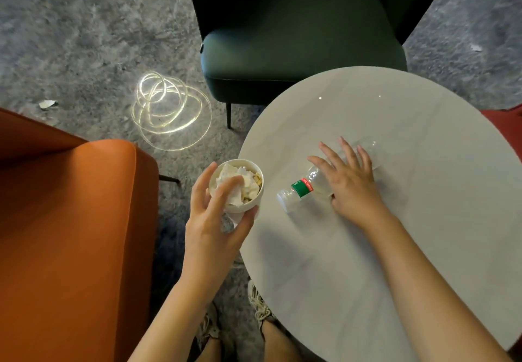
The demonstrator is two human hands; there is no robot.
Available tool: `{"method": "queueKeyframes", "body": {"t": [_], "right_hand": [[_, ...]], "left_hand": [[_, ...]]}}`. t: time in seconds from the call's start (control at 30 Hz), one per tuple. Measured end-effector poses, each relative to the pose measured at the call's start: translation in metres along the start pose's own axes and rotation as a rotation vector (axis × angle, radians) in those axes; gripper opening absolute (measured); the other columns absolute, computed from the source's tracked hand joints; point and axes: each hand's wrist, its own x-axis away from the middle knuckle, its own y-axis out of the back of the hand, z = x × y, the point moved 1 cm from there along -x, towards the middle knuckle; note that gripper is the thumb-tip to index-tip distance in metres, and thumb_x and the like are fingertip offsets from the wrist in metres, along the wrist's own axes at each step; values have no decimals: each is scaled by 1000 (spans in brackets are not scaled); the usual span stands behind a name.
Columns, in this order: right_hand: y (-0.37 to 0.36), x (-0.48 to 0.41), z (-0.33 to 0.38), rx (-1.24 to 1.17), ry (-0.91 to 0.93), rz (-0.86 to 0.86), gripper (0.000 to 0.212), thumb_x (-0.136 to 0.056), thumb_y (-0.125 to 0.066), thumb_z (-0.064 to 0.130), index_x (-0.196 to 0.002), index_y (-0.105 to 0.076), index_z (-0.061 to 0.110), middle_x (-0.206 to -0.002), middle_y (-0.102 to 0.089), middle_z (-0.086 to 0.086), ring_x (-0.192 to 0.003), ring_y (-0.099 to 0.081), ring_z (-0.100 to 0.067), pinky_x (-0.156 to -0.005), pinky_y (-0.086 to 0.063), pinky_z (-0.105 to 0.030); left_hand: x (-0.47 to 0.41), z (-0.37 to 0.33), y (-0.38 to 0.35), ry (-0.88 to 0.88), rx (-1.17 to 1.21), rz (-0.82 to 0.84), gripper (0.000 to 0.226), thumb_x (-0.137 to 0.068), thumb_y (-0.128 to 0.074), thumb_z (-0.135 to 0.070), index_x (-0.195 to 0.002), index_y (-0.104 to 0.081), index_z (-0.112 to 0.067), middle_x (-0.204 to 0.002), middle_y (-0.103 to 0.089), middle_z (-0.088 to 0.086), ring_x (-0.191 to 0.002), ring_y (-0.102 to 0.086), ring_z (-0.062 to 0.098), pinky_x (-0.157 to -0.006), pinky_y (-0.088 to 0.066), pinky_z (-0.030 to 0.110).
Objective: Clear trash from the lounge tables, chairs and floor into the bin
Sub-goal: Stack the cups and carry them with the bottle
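Floor: one grey mottled carpet, bearing one tangle of bright looping light at far left of the table.

Seating: three pieces. One orange upholstered armchair stands at near left, one dark green upholstered chair at the far side, and one red seat shows only as a sliver at the right edge.

Tables: one round pale grey table, at right.

Hands: two. The left hand grips one white paper cup, fingers and thumb curled round its wall, held just off the table's left edge. The right hand rests on one clear plastic bottle, fingers straight and spread across its body.

The bottle lies on its side on the table, white cap pointing near left, with one red and green label band.

The cup is stuffed with crumpled white tissue.

Floor litter: two small white paper scraps, one at far left, one at far right.
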Motion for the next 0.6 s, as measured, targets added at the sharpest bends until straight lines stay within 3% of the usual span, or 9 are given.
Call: {"method": "queueKeyframes", "body": {"t": [0.1, 0.23, 0.33, 0.4, 0.5, 0.6], "right_hand": [[3, -1, 2, -22, 17, -15, 72, -65, -60, -3, -129, -46, 26, -147, -34, 5, -142, -14, -25, -107, 9, -35], [34, -6, 21, -237, -23, -93, 65, -63, -76, 11, -123, -53, 20, -123, -56, 1, -129, -40, -27, -109, -6, -39], [74, -20, 43, -384, -106, -115, 68, -65, -80, 32, -125, -48, 21, -120, -56, 1, -119, -47, -23, -110, -12, -41], [106, -32, 62, -496, -132, -140, 69, -66, -79, 40, -123, -47, 19, -117, -57, 0, -112, -50, -23, -105, -26, -41], [157, -49, 100, -701, -89, -203, 68, -63, -82, 39, -118, -50, 16, -112, -60, -4, -104, -54, -28, -91, -40, -40], [206, -66, 151, -859, 18, -181, 70, -60, -82, 41, -118, -48, 21, -110, -58, 3, -103, -54, -24, -89, -45, -41]], "left_hand": [[-7, -4, 7, 7, 6, -8, 42, -74, -63, -31, -112, -61, -13, -137, -41, 16, -119, -29, -2, -89, -26, 6], [-25, -15, 32, -30, 17, -78, 38, -76, -68, -30, -111, -61, -16, -137, -40, 14, -120, -31, 1, -91, -28, 1], [-43, -27, 68, -58, 1, -156, 39, -74, -75, -22, -109, -63, -10, -135, -42, 18, -119, -33, 3, -92, -28, -2], [-53, -34, 100, -54, -15, -216, 39, -73, -76, -18, -109, -64, -9, -134, -43, 18, -119, -37, 8, -93, -31, 1], [-58, -41, 157, -36, -44, -330, 38, -72, -78, -11, -107, -65, -10, -133, -45, 18, -119, -44, 18, -95, -30, 2], [-52, -46, 221, -15, -98, -465, 36, -72, -78, -16, -105, -65, -12, -131, -48, 15, -117, -45, 16, -94, -29, 2]]}}
